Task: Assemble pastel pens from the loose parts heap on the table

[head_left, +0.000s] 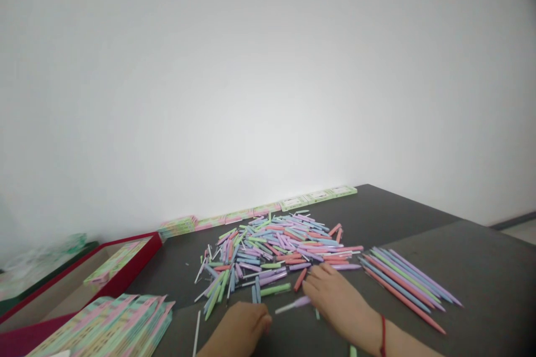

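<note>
A big loose pile of pastel pen parts, in purple, blue, green and coral, with thin white sticks among them, lies mid-table. At its near right edge is my right hand, its fingers bent down onto the parts and their tips hidden. A purple piece with a white end lies against the thumb side of that hand; whether it is gripped I cannot tell. Just in front of the pile, my left hand is closed with curled fingers, and what it holds, if anything, is hidden. Near it lies a green piece.
Long tapered pens lie in a row at the right. At the left are fanned printed packets and a red-rimmed box with packets inside. More flat packs line the wall. Clear plastic bags sit far left.
</note>
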Available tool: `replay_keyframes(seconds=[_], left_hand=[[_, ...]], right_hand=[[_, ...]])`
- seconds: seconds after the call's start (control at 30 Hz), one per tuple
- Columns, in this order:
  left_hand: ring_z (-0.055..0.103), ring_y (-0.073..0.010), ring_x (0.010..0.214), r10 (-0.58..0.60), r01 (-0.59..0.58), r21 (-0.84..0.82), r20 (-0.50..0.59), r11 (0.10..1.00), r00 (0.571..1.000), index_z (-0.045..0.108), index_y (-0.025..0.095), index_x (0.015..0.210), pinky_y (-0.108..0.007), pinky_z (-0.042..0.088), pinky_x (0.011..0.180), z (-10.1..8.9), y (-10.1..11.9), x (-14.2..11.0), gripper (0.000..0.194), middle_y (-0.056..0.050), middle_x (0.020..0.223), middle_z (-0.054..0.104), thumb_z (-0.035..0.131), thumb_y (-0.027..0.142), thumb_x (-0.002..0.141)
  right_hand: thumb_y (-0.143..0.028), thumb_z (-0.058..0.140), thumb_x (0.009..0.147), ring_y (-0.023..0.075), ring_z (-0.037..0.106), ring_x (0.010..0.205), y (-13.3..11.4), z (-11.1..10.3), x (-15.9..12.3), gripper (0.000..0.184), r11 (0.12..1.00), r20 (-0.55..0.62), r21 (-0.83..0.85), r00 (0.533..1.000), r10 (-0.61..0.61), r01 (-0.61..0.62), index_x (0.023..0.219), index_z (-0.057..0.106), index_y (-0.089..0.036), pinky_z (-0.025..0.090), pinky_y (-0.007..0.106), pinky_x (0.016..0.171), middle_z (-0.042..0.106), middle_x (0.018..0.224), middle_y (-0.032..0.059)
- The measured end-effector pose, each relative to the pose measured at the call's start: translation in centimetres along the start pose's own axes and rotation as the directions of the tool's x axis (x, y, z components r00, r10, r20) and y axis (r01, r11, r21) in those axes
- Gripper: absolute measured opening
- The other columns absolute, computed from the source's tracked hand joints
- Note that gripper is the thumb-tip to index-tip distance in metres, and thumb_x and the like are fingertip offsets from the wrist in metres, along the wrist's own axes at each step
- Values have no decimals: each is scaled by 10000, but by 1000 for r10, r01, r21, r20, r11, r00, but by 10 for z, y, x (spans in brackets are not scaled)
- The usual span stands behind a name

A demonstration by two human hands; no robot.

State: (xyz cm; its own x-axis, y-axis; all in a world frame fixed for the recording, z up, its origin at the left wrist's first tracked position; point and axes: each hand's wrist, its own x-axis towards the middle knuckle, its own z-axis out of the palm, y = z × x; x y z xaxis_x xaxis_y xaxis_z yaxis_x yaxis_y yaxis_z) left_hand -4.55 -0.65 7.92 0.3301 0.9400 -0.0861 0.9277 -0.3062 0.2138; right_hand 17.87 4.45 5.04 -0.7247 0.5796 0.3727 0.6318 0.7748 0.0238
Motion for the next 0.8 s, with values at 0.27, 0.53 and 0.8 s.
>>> replay_keyframes(seconds=[0.27,0.53,0.8], left_hand=[[622,-209,813,-57,54,-47,-56,997,997,621,246,963,-267,384,666,0,11,-2,223,-27,860,697,412,287,895],[587,-181,735,-53,42,-139,-72,989,996,604,257,921,-237,343,608,4,10,0,147,21,765,651,509,253,809],[472,-122,575,-43,6,-430,-77,903,996,575,194,694,-205,278,507,20,-3,8,154,62,574,475,499,276,801]], right_hand=[[-267,667,797,201,576,859,3,-11,-4,52,934,132,298,977,165,-198,797,677,-217,347,292,741,681,831,12],[-174,583,767,142,583,685,3,-13,-3,98,693,219,636,941,260,-339,766,679,-191,377,223,611,651,731,-9],[-325,648,693,100,462,542,-1,-6,4,170,-48,334,939,876,349,-339,750,646,-164,381,214,550,535,599,-38]])
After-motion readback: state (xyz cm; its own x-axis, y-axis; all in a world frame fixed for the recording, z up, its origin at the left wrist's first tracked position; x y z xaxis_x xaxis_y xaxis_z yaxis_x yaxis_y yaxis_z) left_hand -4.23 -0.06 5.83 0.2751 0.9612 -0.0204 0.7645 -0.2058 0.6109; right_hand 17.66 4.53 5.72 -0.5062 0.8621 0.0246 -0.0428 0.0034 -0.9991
